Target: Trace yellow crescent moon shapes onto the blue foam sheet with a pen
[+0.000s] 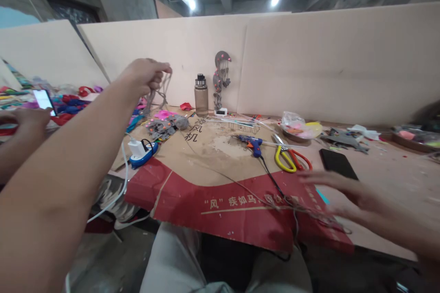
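Note:
My left hand (146,75) is raised at the left of centre, fingers pinched on looped strands of grey yarn (165,89) that dangle below it. Beneath it lies a heap of grey yarn pieces with orange dots (163,127). My right hand (343,190), slightly blurred, hovers over the right side with fingers stretched out and nothing in them. Nearest to it are a tangle of thin grey yarn (319,215), a black phone (337,164) and scissors with yellow and red handles (286,155). A blue glue gun (253,145) rests on the cardboard sheet (220,213).
A bottle (201,96) stands at the back beside a hanging grey moon ornament (222,66). At left are a blue power strip (143,155) with a white cable and another person's hand (32,121) by a lit phone (44,100). A dish (297,137) holds scraps.

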`<state>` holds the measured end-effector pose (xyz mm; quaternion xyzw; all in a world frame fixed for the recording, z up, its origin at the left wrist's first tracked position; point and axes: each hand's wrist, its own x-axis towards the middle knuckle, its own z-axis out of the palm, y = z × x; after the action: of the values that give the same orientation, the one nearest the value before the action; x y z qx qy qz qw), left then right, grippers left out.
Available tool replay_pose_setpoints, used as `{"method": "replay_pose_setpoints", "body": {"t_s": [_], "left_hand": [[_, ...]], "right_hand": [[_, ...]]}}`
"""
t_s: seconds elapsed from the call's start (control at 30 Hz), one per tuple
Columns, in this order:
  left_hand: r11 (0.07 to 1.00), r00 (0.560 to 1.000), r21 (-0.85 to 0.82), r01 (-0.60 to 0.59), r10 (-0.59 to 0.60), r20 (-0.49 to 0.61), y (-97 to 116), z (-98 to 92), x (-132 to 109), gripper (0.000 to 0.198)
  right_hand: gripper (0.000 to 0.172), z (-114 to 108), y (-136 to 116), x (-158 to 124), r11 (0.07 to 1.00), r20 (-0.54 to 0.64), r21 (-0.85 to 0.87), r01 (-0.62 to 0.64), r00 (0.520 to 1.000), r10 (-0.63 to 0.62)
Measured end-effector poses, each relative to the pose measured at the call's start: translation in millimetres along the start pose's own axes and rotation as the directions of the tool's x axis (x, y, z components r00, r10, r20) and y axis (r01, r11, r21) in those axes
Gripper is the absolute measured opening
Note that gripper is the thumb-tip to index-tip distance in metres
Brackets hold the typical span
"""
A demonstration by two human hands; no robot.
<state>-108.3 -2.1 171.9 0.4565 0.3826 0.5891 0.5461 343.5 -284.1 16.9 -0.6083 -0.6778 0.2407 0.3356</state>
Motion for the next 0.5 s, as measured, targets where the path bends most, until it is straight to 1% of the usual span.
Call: {"method": "replay_pose_setpoints", "body": {"t_s": [0.03,0.07,0.1,0.13,0.17,0.2,0.27,0.3,0.33,0.4,0.43,0.47,0.5], "left_hand": [[0.999,0.999,0.041,0.032,-0.034,0.034,-1.7,11.0,-5.0,0.018],[0.994,0.995,0.091,0.061,-0.068,0.073,-3.2,22.0,-10.6,0.017],[0.981,0.986,0.185,0.066,-0.093,0.140,-4.5,32.7,-16.5,0.013],[0.968,0.976,0.242,0.071,-0.117,0.183,-5.6,42.7,-22.8,0.011],[0.964,0.965,0.254,0.080,-0.139,0.223,-6.5,51.9,-29.0,0.009],[0.964,0.961,0.244,0.102,-0.159,0.228,-7.3,60.3,-35.0,0.009],[0.969,0.957,0.200,0.142,-0.186,0.221,-9.1,74.1,-45.7,0.009],[0.971,0.954,0.193,0.143,-0.187,0.233,-10.2,79.5,-49.8,0.009],[0.971,0.948,0.203,0.123,-0.175,0.265,-11.3,83.9,-53.0,0.010],[0.964,0.918,0.266,0.025,-0.127,0.375,-13.4,89.4,-55.8,0.011],[0.950,0.894,0.309,-0.040,-0.104,0.435,-14.3,90.3,-55.1,0.013],[0.930,0.872,0.352,-0.106,-0.084,0.483,-14.9,89.6,-53.1,0.015],[0.904,0.858,0.393,-0.168,-0.062,0.510,-15.2,87.3,-49.6,0.016]], "right_hand": [[0.043,10.0,-18.7,13.6,0.999,0.002,-0.018,0.042,0.999,-0.042],[0.045,21.3,-36.4,28.7,0.996,-0.030,0.029,0.087,0.996,-0.087],[0.050,34.0,-52.3,45.0,0.987,-0.048,0.091,0.131,0.991,-0.127],[0.054,47.8,-65.5,61.9,0.974,-0.060,0.146,0.175,0.984,-0.168],[0.058,62.7,-76.0,79.1,0.957,-0.077,0.193,0.217,0.976,-0.206],[0.062,78.7,-84.0,96.0,0.943,-0.074,0.229,0.241,0.970,-0.231],[0.079,112.6,-95.2,127.1,0.931,-0.044,0.281,0.235,0.972,-0.232],[0.086,129.7,-99.7,140.2,0.924,-0.021,0.322,0.205,0.978,-0.209],[0.094,146.1,-104.1,150.9,0.912,0.006,0.372,0.175,0.981,-0.191],[0.103,174.3,-113.3,163.8,0.863,0.083,0.484,0.145,0.974,-0.210],[0.102,184.9,-117.5,165.7,0.821,0.134,0.557,0.125,0.962,-0.237],[0.095,192.6,-120.7,164.7,0.775,0.207,0.626,0.084,0.940,-0.270],[0.084,197.2,-122.3,161.6,0.735,0.283,0.677,0.033,0.910,-0.302]]}}
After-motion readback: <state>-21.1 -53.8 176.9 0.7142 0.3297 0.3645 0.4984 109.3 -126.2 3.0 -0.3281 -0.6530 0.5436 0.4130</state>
